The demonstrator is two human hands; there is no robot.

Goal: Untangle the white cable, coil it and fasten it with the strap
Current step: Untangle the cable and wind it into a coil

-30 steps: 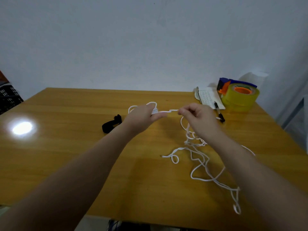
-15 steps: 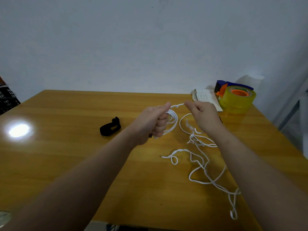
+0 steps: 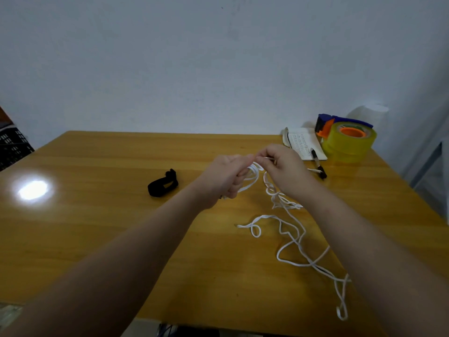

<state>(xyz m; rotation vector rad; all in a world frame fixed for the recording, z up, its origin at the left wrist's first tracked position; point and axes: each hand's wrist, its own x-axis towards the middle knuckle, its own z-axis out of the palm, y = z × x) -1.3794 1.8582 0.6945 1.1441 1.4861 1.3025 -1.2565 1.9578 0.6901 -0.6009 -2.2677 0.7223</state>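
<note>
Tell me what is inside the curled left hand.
Loops of thin white cable stick out of the left hand, which grips them. The hand covers the rest, so the number of turns cannot be counted.

Bare forearms, uncovered from frame edge to wrist: one coming in from lower left, other from lower right. Same for left hand (image 3: 224, 177) and right hand (image 3: 283, 171), just above frame centre: bare all over. Finger detail soft with blur, nails unreadable.
</note>
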